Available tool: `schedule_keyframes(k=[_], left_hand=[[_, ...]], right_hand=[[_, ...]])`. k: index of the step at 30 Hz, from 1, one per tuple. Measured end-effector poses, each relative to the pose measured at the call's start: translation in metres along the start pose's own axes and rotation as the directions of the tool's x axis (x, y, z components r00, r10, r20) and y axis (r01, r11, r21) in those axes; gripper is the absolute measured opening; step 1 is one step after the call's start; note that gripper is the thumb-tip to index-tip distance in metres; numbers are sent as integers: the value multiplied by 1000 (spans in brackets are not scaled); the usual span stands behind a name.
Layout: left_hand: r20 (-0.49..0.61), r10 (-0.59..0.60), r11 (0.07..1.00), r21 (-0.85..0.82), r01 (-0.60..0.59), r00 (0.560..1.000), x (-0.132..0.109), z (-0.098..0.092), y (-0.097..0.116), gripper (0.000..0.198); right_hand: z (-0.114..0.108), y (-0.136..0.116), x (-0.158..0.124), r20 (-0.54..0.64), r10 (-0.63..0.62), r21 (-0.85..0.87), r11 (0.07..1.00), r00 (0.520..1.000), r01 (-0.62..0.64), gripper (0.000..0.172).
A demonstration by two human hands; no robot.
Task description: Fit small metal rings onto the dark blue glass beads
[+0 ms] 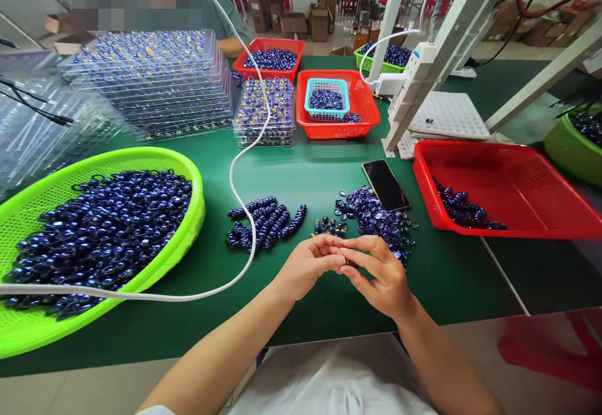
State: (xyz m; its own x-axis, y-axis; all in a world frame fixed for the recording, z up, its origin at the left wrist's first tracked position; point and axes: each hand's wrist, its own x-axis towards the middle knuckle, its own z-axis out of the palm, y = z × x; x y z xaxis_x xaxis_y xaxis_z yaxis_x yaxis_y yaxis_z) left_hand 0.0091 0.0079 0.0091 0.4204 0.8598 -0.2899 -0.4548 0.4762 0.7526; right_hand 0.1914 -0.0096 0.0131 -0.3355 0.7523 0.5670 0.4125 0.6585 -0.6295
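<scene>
My left hand (306,266) and my right hand (383,275) meet over the table's near side, fingertips pinched together. A small dark shiny part (350,264) shows between the right fingers, mostly hidden; what the left fingertips hold is covered. Just beyond the hands is a small cluster of dark round pieces with gold bits (330,225). A loose pile of dark blue shiny caps (380,217) spreads behind my right hand. To the left lie several neat rows of dark blue ring-like pieces (268,224), with a white cable (236,183) across them.
A green basket (200,199) full of dark blue pieces stands left. A phone (385,184) lies behind the caps, and a red tray (508,177) sits right. Stacked clear trays (179,105), red baskets (338,130) and a white post (426,83) stand farther back. A person sits opposite.
</scene>
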Motion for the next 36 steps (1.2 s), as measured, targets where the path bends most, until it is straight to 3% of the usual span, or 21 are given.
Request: schedule_keyframes(k=[7, 12, 15, 18, 21, 23, 24, 26, 28, 31, 36], left_hand=[[-123, 73, 997, 34, -69, 990, -1, 5, 0, 32], [-189, 150, 980, 161, -120, 970, -3, 10, -3, 28], [-220, 271, 939, 272, -208, 937, -4, 12, -10, 19], [-202, 364, 881, 392, -265, 909, -7, 14, -17, 13], [-113, 378, 827, 487, -280, 919, -13, 13, -14, 15], [-24, 430, 719, 613, -326, 903, -19, 8, -4, 18], [16, 479, 619, 703, -351, 878, -23, 3, 3, 19], [76, 590, 337, 881, -332, 803, -29, -13, 18, 22], [114, 654, 65, 976, -206, 748, -33, -34, 32, 24], [170, 611, -185, 980, -69, 773, -32, -65, 41, 26], [233, 537, -343, 938, -43, 811, -23, -86, 34, 24]], right_hand=[[5, 1, -3, -120, 77, -50, 995, 990, -84, 29], [7, 0, 0, -92, 207, -5, 978, 974, -209, 17], [6, -1, 2, -60, 238, 38, 971, 969, -236, 14], [5, -1, 2, -45, 230, 47, 973, 972, -228, 11], [4, 1, 1, -43, 216, 40, 976, 975, -214, 10], [3, 2, -1, -31, 215, 43, 976, 976, -213, 10], [3, 3, -1, -24, 219, 45, 975, 975, -218, 10], [1, 3, -2, -11, 231, 50, 972, 973, -230, 9], [0, 2, -3, -3, 234, 57, 971, 972, -233, 8], [1, 0, -3, 9, 224, 61, 973, 975, -224, 8], [2, 0, -1, -7, 224, 56, 973, 975, -224, 8]])
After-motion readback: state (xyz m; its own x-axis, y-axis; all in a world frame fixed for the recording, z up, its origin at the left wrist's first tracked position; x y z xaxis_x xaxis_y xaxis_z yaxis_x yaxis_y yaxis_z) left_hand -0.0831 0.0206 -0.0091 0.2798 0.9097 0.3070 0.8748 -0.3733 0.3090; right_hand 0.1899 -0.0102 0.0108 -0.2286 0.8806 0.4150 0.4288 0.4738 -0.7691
